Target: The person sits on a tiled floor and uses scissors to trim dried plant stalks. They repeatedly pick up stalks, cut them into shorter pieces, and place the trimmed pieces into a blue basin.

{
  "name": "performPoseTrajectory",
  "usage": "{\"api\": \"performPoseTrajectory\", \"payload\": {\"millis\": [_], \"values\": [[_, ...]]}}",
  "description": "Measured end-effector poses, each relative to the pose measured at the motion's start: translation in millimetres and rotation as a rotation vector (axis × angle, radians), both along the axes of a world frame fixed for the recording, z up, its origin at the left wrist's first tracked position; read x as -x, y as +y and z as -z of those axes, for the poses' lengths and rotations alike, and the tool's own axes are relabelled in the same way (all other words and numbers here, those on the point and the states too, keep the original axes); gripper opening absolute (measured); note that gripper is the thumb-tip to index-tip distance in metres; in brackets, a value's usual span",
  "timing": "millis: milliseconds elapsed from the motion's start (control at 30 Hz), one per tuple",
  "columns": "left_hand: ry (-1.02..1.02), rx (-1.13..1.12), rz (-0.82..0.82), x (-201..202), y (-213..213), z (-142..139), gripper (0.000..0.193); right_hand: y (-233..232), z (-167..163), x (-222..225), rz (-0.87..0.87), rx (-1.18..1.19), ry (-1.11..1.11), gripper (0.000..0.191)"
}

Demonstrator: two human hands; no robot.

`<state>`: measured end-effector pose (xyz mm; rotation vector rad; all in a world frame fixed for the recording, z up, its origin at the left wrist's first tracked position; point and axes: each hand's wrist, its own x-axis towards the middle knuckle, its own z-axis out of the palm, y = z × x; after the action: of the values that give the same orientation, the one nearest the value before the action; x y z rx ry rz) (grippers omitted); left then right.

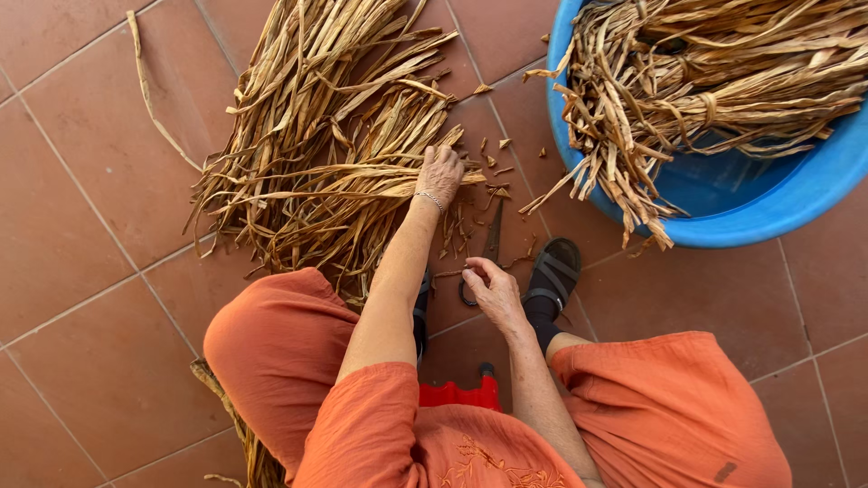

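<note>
left grip (439,173) closed on dried leaves (316,136); right grip (488,287) holding scissors (491,242) below them.

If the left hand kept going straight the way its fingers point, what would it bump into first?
Probably nothing new: the left hand already rests on the pile of dried leaf strips, and going further it would just push deeper into that pile.

Orange clothes (362,434), silver bracelet (430,199), black sandals (553,273)
</note>
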<state>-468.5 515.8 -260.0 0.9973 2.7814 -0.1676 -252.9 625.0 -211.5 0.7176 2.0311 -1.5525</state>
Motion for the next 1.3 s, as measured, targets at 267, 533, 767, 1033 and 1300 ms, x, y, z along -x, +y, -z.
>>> {"api": "performPoseTrajectory", "payload": {"millis": [267,533,767,1033,1300], "values": [[-0.863,-0.675,-0.657,-6,-12,-52,0.017,0,-10,-6,0.245,0.198,0.182,0.029],[-1.156,-1.158,-0.418,-70,-39,-149,0.025,11,-73,-24,0.501,0.506,0.451,0.033],[-0.628,-1.270,-0.081,-117,-69,-255,0.033,-17,-153,-47,0.104,0.525,0.609,0.102],[-0.570,-1.616,-0.070,-142,-122,-372,0.029,-38,-229,-67,-0.101,0.187,0.869,0.120],[-0.715,-1.849,-0.071,-202,-84,-377,0.024,-77,-229,-81,-0.198,0.552,1.004,0.101]]}}
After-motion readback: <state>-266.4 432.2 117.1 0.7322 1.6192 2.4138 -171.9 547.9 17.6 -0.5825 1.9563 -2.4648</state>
